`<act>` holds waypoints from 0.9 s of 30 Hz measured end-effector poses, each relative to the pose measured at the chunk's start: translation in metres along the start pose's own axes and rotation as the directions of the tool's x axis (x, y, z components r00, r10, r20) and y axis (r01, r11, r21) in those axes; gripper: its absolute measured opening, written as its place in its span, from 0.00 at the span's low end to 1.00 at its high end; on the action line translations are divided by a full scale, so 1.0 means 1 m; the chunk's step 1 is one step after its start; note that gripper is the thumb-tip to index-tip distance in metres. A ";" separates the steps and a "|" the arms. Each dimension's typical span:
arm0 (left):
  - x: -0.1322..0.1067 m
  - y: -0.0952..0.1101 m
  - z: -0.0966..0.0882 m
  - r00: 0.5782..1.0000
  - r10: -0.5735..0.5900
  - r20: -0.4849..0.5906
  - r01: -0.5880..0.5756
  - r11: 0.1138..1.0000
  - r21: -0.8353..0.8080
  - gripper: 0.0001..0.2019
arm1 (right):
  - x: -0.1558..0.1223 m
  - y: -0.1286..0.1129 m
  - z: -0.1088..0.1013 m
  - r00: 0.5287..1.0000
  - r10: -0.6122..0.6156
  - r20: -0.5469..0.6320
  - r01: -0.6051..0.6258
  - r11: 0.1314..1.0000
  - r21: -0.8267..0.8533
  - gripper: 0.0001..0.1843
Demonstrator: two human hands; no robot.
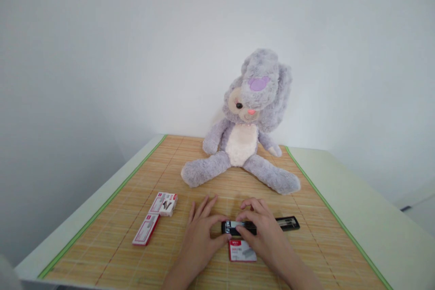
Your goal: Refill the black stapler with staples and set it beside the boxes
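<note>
A black stapler [288, 223] lies swung open and flat on the bamboo mat, its metal channel showing near the left end. The thumb and index finger of my left hand [200, 235] grip that left end, while its other fingers spread on the mat. Over the middle of the stapler, my right hand [261, 224] has thumb and fingertips drawn together in a pinch at the channel. What sits between those fingertips is too small to make out. A red and white staple box [242, 252] lies just below the stapler, partly under my right hand.
Left of my hands, small red and white boxes sit together: a flat one [146, 230] and, behind it, a box with a black picture [167, 205]. A grey plush rabbit [242, 142] sits against the wall at the back. The green-edged bamboo mat [115, 235] covers the table [343, 176].
</note>
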State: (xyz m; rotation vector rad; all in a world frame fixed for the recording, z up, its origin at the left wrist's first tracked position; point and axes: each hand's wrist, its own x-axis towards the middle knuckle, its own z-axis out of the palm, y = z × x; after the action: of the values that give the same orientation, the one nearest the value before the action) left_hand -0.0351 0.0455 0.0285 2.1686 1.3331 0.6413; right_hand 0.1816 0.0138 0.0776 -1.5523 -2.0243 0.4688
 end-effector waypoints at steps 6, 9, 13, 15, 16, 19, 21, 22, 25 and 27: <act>0.000 -0.001 0.001 1.000 0.001 -0.002 -0.001 1.000 -0.001 0.18 | -0.002 0.005 -0.010 1.000 -0.001 -0.002 0.001 0.998 -0.057 0.10; -0.001 -0.002 0.001 1.000 0.001 -0.013 -0.001 1.000 -0.004 0.18 | -0.005 0.008 -0.019 0.999 0.041 0.009 -0.039 0.991 -0.131 0.04; 0.000 -0.002 0.002 1.000 -0.004 -0.018 0.004 1.000 0.006 0.19 | -0.008 0.005 -0.022 0.997 0.065 0.030 -0.058 0.979 -0.196 0.04; 0.000 -0.002 0.002 1.000 -0.005 -0.014 0.005 1.000 0.012 0.18 | -0.008 0.000 -0.019 0.997 0.064 0.033 -0.056 0.977 -0.204 0.03; 0.000 -0.001 0.001 1.000 -0.005 -0.010 0.005 1.000 0.017 0.18 | -0.009 -0.004 -0.017 0.998 0.062 0.034 -0.054 0.978 -0.202 0.03; 0.000 0.000 0.000 1.000 -0.013 -0.005 0.013 0.999 0.036 0.18 | -0.009 -0.014 -0.012 0.998 0.049 0.041 -0.041 0.981 -0.189 0.03; -0.001 0.001 0.000 1.000 -0.019 -0.004 0.020 0.999 0.045 0.17 | -0.010 -0.017 -0.013 0.999 0.034 0.040 -0.026 0.982 -0.185 0.05; -0.001 0.001 0.000 1.000 -0.022 -0.003 0.022 0.999 0.048 0.17 | -0.010 -0.017 -0.015 0.999 0.025 0.042 -0.017 0.983 -0.184 0.05; -0.001 0.001 -0.001 1.000 -0.025 0.005 0.024 0.998 0.055 0.17 | -0.011 -0.003 -0.028 1.000 -0.007 0.028 0.012 0.983 -0.183 0.07; -0.001 0.002 -0.001 0.999 -0.031 0.007 0.031 0.998 0.053 0.17 | -0.013 0.016 -0.040 1.000 -0.017 -0.018 0.013 0.983 -0.182 0.10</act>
State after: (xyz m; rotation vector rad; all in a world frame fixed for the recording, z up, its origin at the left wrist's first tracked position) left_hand -0.0349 0.0438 0.0299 2.1853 1.3916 0.5913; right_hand 0.2212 0.0037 0.0975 -1.6391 -2.1120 0.2680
